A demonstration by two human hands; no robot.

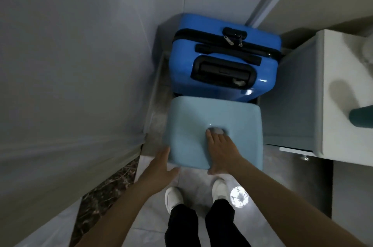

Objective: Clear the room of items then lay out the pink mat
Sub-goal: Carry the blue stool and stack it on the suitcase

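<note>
A light blue cushioned stool (pixel 201 121) stands on the floor in a narrow gap, directly in front of a bright blue hard-shell suitcase (pixel 224 55) with a black handle and zip. My right hand (pixel 221 150) lies flat on the stool's seat, fingertips at its central button and thumb hooked over the near edge. My left hand (pixel 161 168) presses against the stool's near left corner with fingers spread. No pink mat is in view.
A grey wall (pixel 70 65) closes the left side. A white cabinet (pixel 302 105) stands on the right, with a dark teal object (pixel 361 115) on its top. My white shoes (pixel 173 196) stand on the glossy tiled floor just behind the stool.
</note>
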